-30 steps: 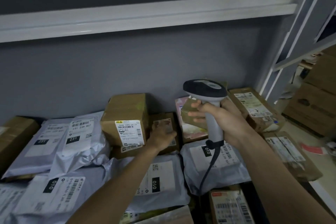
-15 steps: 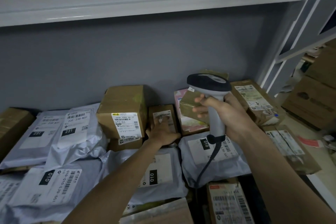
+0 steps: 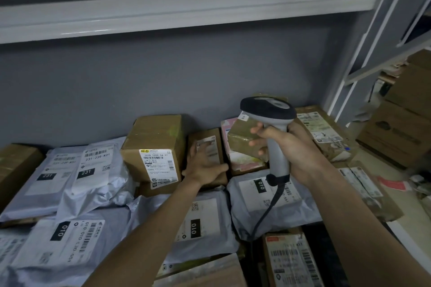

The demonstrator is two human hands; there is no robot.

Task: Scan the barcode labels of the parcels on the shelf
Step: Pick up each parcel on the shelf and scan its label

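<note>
Overhead, right hand [image 3: 293, 147] fingers gripping one scanner [image 3: 275, 137], left hand [image 3: 203, 165] fingers spread on one small box [image 3: 210, 147].

"231-239-K01" and "231" on grey mailer [image 3: 93, 170], "010" on mailer label [image 3: 195, 228]

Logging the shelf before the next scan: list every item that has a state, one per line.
Scanner: upright, cable hanging, held in right hand.
Small brown box: label up, left hand laid on it.
Tall brown box: closed, label facing the camera.
Grey 010 bag: sealed, lying flat.
</note>
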